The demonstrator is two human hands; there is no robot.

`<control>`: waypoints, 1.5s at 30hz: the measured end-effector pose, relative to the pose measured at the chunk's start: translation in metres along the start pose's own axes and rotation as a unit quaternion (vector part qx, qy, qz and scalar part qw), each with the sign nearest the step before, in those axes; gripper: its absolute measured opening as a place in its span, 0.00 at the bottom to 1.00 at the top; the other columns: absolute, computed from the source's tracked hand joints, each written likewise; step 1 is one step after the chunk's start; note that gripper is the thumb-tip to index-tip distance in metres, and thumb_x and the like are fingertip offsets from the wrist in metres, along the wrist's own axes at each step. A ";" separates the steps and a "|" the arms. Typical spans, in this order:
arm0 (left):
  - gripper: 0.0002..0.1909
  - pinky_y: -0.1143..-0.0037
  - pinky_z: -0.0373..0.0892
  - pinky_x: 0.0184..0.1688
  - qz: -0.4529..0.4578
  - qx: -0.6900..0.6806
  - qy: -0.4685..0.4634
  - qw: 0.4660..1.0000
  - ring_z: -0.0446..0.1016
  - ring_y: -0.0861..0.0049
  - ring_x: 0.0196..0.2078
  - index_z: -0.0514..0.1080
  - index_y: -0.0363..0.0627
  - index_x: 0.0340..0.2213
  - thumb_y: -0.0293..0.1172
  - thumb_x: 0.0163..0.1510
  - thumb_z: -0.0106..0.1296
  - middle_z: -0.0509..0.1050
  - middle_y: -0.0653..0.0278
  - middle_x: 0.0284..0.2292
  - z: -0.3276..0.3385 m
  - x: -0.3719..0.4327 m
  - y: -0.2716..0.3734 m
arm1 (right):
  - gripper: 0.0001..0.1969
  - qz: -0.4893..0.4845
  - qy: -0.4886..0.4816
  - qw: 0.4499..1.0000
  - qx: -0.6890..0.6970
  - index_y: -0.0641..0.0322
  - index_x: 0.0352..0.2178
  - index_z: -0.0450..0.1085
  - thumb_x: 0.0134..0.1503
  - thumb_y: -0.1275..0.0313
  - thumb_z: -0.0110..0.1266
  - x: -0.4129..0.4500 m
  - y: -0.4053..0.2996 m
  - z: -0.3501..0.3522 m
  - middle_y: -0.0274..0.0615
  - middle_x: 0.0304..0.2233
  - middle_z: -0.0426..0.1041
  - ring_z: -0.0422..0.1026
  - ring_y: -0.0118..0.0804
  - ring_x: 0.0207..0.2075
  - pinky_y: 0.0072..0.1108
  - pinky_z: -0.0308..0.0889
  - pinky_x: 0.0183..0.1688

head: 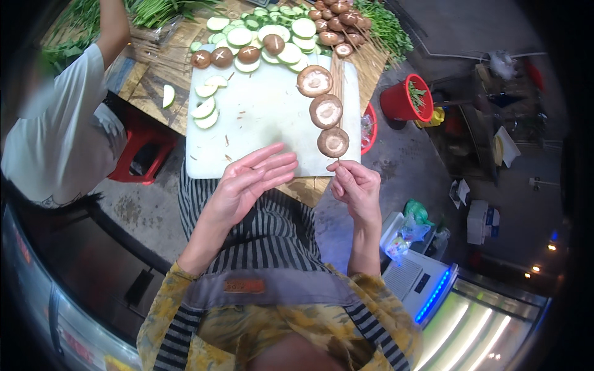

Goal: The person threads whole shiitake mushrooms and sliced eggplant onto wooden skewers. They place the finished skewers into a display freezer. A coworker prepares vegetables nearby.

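My right hand (356, 188) pinches the lower end of a thin wooden skewer, on which three brown mushroom caps (326, 111) are threaded in a row, gill side up. They lie over the right part of a white cutting board (264, 169). My left hand (253, 181), palm up with fingers apart, holds nothing above the board's near edge. Half-round slices of a pale green vegetable (205, 107) lie at the board's left. Brown mushrooms with crosses cut in their caps (222, 57) and round green-rimmed slices (240, 37) line its far edge. Bare wooden skewers (339, 79) lie beside the threaded caps.
More mushrooms (338, 23) and leafy greens (387, 32) are piled at the far right of the wooden table (153, 99). A person in a white shirt (69, 116) is at the left, near a red stool (139, 155). A red bucket (401, 99) stands on the floor at the right.
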State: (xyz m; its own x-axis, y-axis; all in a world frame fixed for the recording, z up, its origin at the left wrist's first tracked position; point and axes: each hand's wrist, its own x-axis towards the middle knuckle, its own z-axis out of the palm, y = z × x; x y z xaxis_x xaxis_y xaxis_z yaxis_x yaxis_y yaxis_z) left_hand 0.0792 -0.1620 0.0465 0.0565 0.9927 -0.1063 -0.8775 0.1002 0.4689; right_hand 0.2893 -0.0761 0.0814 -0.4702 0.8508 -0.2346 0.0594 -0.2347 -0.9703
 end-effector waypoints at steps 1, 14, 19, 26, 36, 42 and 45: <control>0.27 0.64 0.59 0.56 0.000 0.001 -0.002 1.000 0.62 0.55 0.53 0.50 0.24 0.52 0.26 0.54 0.40 0.60 0.38 0.49 -0.001 0.000 0.001 | 0.09 -0.006 0.005 1.000 -0.008 0.70 0.33 0.70 0.56 0.73 0.48 0.000 -0.002 0.000 0.29 0.14 0.62 0.56 0.16 0.15 0.10 0.47 0.15; 0.22 0.67 0.64 0.52 0.011 0.031 0.005 0.999 0.68 0.61 0.47 0.58 0.28 0.49 0.29 0.55 0.41 0.68 0.45 0.43 -0.017 0.001 0.003 | 0.09 -0.044 0.026 0.997 -0.053 0.72 0.33 0.69 0.58 0.75 0.44 0.004 -0.001 0.000 0.28 0.13 0.60 0.54 0.16 0.15 0.12 0.48 0.16; 0.21 0.68 0.65 0.51 0.004 0.047 0.021 0.999 0.69 0.62 0.46 0.59 0.29 0.48 0.31 0.56 0.41 0.69 0.47 0.42 -0.019 0.002 0.003 | 0.09 -0.048 0.034 0.996 -0.060 0.72 0.33 0.69 0.57 0.75 0.45 0.006 -0.005 -0.003 0.28 0.14 0.61 0.55 0.16 0.15 0.12 0.50 0.16; 0.24 0.65 0.63 0.53 0.001 0.055 0.033 0.998 0.67 0.58 0.49 0.57 0.27 0.49 0.32 0.55 0.43 0.67 0.43 0.44 -0.028 0.005 -0.002 | 0.08 -0.175 0.106 0.940 -0.274 0.73 0.33 0.70 0.54 0.77 0.48 0.012 0.003 -0.002 0.31 0.15 0.66 0.62 0.19 0.16 0.13 0.57 0.18; 0.30 0.65 0.56 0.58 0.038 0.016 0.003 0.999 0.59 0.61 0.55 0.49 0.26 0.53 0.30 0.54 0.45 0.58 0.46 0.51 -0.017 0.044 -0.002 | 0.06 -0.229 0.079 0.893 -0.380 0.70 0.33 0.70 0.53 0.78 0.49 0.003 0.018 0.020 0.37 0.14 0.65 0.64 0.23 0.16 0.16 0.60 0.20; 0.20 0.67 0.60 0.56 0.031 -0.021 -0.001 0.999 0.66 0.66 0.50 0.57 0.28 0.49 0.27 0.56 0.41 0.66 0.51 0.46 -0.018 0.044 0.002 | 0.07 -0.198 0.055 0.905 -0.373 0.71 0.33 0.68 0.51 0.81 0.49 -0.006 0.025 0.028 0.48 0.19 0.67 0.68 0.37 0.19 0.22 0.61 0.22; 0.19 0.66 0.61 0.55 0.038 -0.035 -0.001 0.999 0.67 0.65 0.49 0.58 0.28 0.48 0.26 0.56 0.39 0.66 0.50 0.45 -0.018 0.040 0.004 | 0.07 -0.194 0.049 0.906 -0.373 0.71 0.33 0.68 0.50 0.82 0.49 -0.007 0.021 0.030 0.53 0.20 0.68 0.69 0.44 0.20 0.24 0.62 0.23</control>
State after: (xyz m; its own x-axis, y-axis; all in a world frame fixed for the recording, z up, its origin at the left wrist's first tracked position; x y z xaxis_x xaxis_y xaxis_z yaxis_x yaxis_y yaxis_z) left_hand 0.0699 -0.1234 0.0285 -0.0102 0.9974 -0.0711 -0.9107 0.0201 0.4125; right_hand 0.2671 -0.1007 0.0647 -0.5048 0.8475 0.1638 0.5024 0.4428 -0.7426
